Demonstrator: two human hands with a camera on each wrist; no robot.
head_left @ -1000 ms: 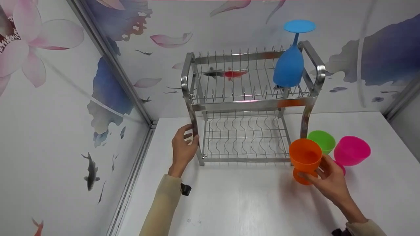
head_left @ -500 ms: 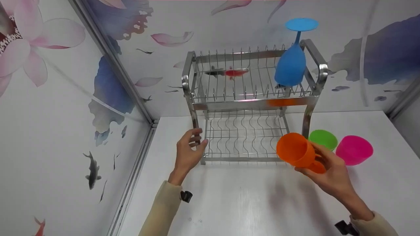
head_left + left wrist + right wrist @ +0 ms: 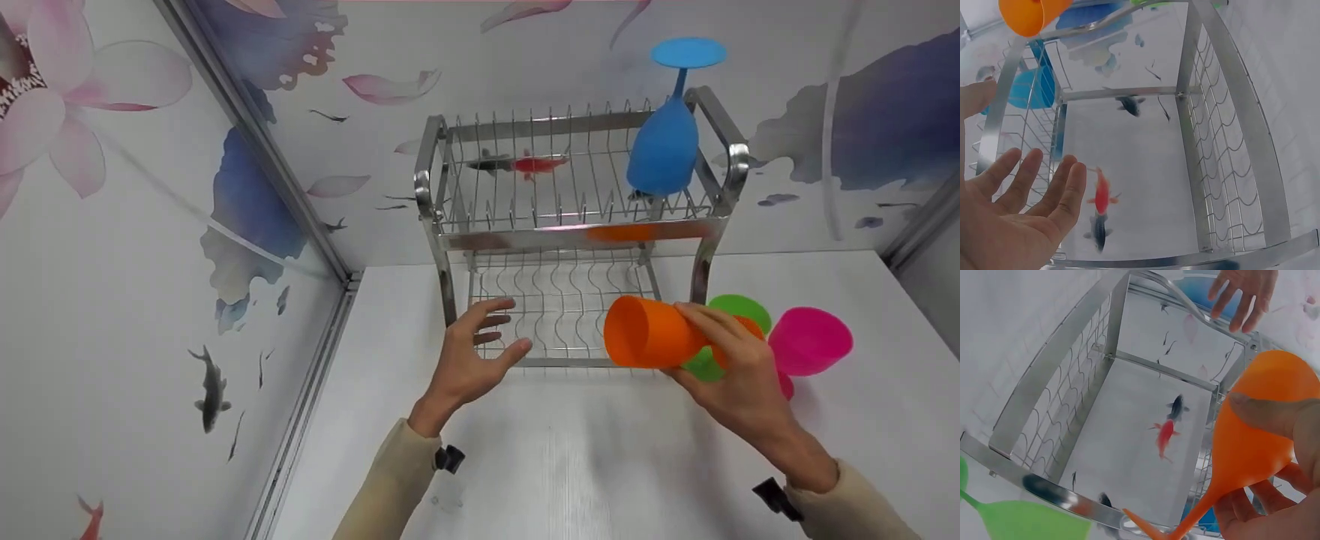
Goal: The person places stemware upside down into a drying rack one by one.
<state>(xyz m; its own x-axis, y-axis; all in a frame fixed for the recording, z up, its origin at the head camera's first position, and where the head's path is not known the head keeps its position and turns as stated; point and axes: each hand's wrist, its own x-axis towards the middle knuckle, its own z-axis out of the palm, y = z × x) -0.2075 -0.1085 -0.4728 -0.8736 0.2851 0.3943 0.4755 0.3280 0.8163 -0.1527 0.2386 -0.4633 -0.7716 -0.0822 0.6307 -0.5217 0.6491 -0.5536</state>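
My right hand (image 3: 739,375) grips an orange goblet (image 3: 649,334) round its bowl, tipped on its side with the mouth facing left. In the right wrist view the thumb lies along the orange bowl (image 3: 1264,422), and the stem runs down to the foot. My left hand (image 3: 476,360) holds nothing; its fingers are spread and relaxed in front of the lower left of a two-tier metal dish rack (image 3: 570,238). A blue goblet (image 3: 664,150) stands upside down at the right end of the rack's upper tier.
Right of the rack stand a green goblet (image 3: 739,309), partly hidden behind the right hand and orange goblet, and a pink goblet (image 3: 810,341). The rack's lower wire shelf (image 3: 562,300) lies behind both hands. A patterned wall panel (image 3: 135,300) borders the left side.
The right hand has lifted the orange goblet, moved it left and tilted it from upright onto its side. My left hand has left the rack's left post and moved right.
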